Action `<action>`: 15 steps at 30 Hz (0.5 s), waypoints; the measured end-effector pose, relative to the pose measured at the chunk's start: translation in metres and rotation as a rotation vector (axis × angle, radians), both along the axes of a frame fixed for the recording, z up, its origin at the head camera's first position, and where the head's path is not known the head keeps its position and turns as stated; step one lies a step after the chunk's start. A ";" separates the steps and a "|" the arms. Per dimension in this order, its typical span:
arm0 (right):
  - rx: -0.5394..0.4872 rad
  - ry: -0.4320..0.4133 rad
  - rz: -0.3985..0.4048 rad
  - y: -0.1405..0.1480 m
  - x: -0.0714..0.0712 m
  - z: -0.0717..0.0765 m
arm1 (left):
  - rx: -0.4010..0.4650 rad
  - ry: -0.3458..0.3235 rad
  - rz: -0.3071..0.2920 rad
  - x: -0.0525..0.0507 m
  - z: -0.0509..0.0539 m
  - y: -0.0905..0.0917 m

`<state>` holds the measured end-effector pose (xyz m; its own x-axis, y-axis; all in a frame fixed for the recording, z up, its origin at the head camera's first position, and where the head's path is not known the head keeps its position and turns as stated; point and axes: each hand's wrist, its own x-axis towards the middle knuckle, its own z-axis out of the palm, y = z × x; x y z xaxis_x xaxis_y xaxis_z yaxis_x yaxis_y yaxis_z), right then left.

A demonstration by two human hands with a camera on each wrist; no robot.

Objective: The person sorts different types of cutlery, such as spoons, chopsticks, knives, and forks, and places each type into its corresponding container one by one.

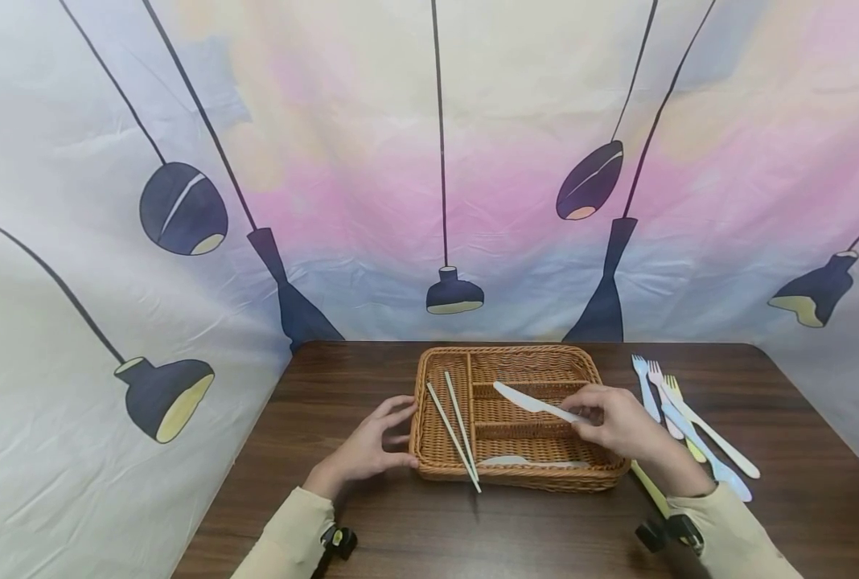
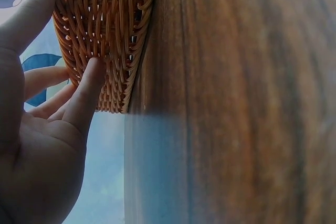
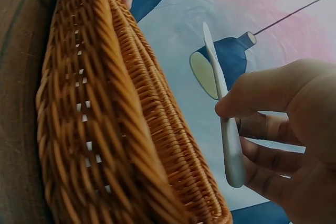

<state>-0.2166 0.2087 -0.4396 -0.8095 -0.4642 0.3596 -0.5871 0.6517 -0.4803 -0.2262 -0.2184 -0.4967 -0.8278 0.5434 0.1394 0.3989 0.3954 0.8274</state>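
A brown wicker basket (image 1: 524, 482) with several compartments sits on the table. My left hand (image 1: 364, 446) touches its left side, fingers spread and fairly straight; in the left wrist view the fingertips rest against the wicker (image 2: 105, 30). Above the right-hand compartments, my right hand (image 1: 618, 416) pinches a whitish table knife (image 1: 524, 399) by its handle, blade pointing left. In the right wrist view the knife (image 3: 231, 150) is between thumb and fingers, apart from the basket. Two pale chopsticks (image 1: 453, 430) lean in the left compartment, ends over the front rim. Another white knife (image 1: 505, 461) lies in the front compartment.
Right of the basket lie a blue fork (image 1: 643, 378), a pink fork (image 1: 657, 379), a yellow fork (image 1: 671, 389) and other pastel cutlery (image 1: 729, 478), partly behind my right hand. A cloth printed with lamps (image 1: 454, 293) hangs behind the wooden table (image 1: 531, 535).
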 end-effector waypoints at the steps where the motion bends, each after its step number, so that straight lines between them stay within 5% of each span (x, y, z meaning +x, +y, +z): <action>1: 0.001 -0.006 0.010 0.000 0.000 -0.001 | 0.000 0.001 0.001 0.000 0.000 0.000; 15: 0.060 -0.060 0.090 -0.002 0.005 -0.010 | 0.004 0.000 0.002 0.000 0.000 0.000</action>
